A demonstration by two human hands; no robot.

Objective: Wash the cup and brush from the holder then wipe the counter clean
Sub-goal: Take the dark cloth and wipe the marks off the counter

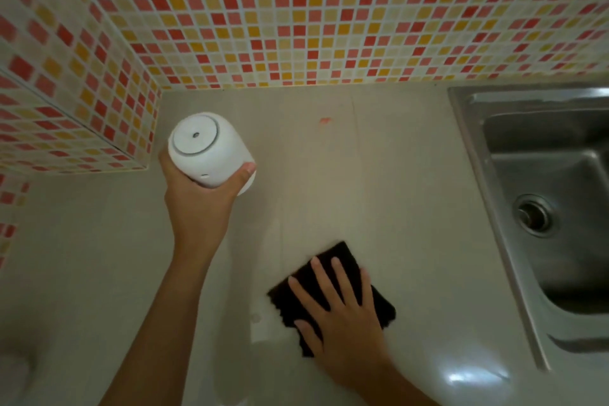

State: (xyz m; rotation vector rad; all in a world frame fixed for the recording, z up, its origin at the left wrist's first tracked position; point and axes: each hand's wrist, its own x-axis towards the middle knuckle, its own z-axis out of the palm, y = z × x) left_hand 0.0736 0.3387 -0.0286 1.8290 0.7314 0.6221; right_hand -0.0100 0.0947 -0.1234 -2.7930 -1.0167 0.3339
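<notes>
My left hand (197,201) grips a white round holder (207,148) and keeps it lifted above the pale counter (379,175), its flat base with a small centre hole turned toward me. My right hand (336,310) lies flat, fingers spread, pressing a dark cloth (339,260) onto the counter near the front. No cup or brush is visible.
A stainless steel sink (543,191) with a round drain (534,214) is set into the counter at the right. Mosaic tile walls (296,16) close the back and the left corner. A small pink mark (324,121) sits on the counter near the back wall.
</notes>
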